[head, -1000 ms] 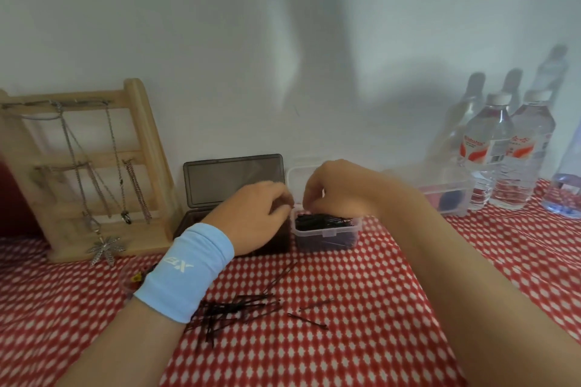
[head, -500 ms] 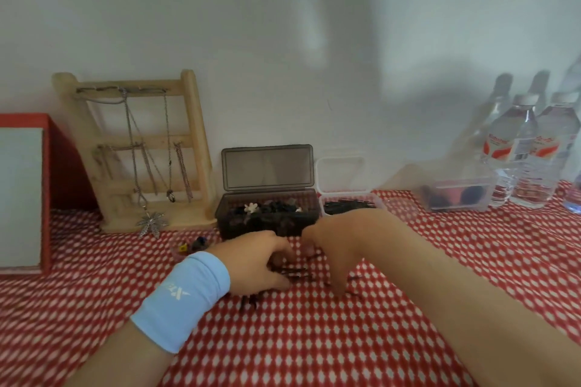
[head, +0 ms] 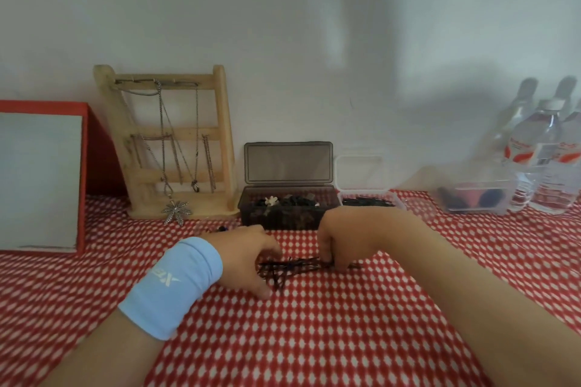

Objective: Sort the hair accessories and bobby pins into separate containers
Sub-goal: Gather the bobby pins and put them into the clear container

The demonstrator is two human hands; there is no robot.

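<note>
The sorting is looking well along but not finished, I'd say. Just above the centre of the frame, the dark box [head: 284, 218] is standing with its lid up and is holding a heap of hair accessories [head: 284, 203]. Touching it on the right, the clear container [head: 394, 199] is already carrying a layer of black pins. What is left is a tangle of loose bobby pins [head: 290, 269] lying on the red-checked table [head: 314, 339] at mid-frame, between the two hands. They are thin, dark and crossing one another in a flat bundle. The left hand [head: 242, 256] is cupping the tangle's left side, fingers arched above and thumb below; I cannot tell whether it is actually gripping. The right hand [head: 338, 239] is curling its fingers down and pinching the right end of the pins.
</note>
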